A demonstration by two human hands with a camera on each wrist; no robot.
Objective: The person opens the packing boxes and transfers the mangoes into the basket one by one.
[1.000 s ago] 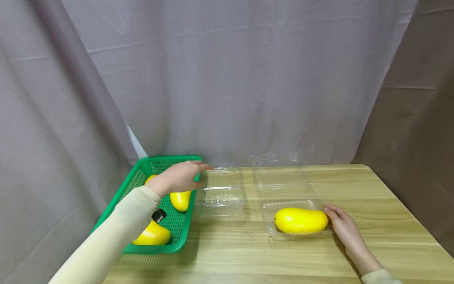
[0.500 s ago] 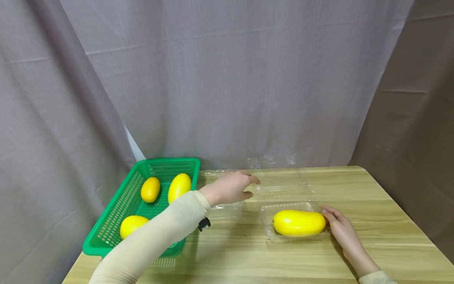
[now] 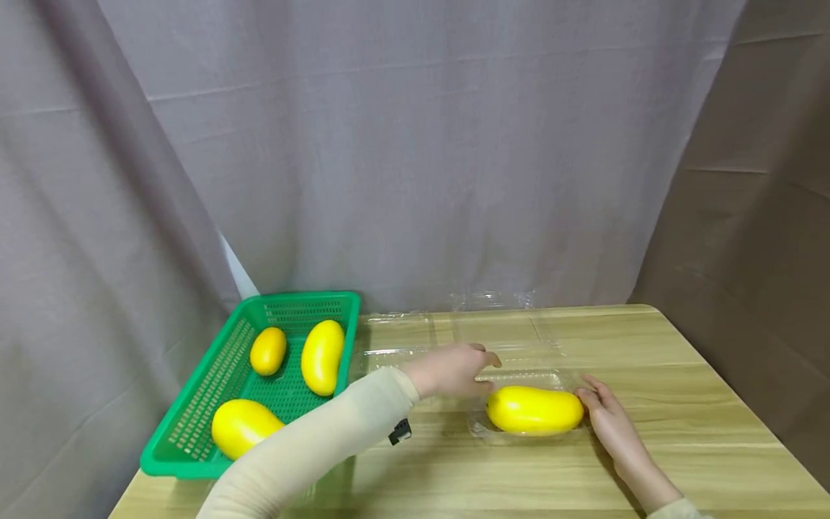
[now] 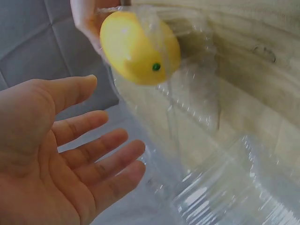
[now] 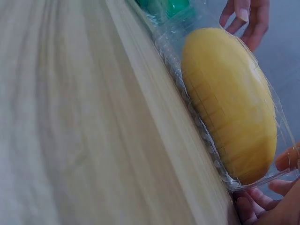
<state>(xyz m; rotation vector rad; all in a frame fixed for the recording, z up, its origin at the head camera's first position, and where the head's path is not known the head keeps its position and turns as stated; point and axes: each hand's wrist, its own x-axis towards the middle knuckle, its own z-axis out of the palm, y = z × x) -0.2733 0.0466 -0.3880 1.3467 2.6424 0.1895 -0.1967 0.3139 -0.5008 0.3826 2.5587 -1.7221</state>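
Observation:
A yellow mango-shaped fruit (image 3: pixel 534 410) lies lengthwise in a clear plastic clamshell container (image 3: pixel 480 427), whose lid (image 3: pixel 496 328) stands folded back behind it. At the container's right end my right hand (image 3: pixel 611 425) holds its edge, with thumb and fingers on either side of the corner in the right wrist view. My left hand (image 3: pixel 454 369) hovers by the container's left back side. Its fingers (image 4: pixel 117 154) are spread and relaxed in the left wrist view, with nothing held. The fruit's end there shows a small green spot.
A green perforated basket (image 3: pixel 158 447) stands at the left with three yellow fruits, one a large fruit (image 3: pixel 323 357) by its right wall. A second clear container (image 3: pixel 395 331) lies open between basket and fruit, partly behind my left arm. Grey curtain (image 3: pixel 415 144) hangs behind the table.
My left hand has moved right from over the basket's edge, past the second container, to beside the fruit's container. The right hand stays at the container's right end. The view shifts slightly.

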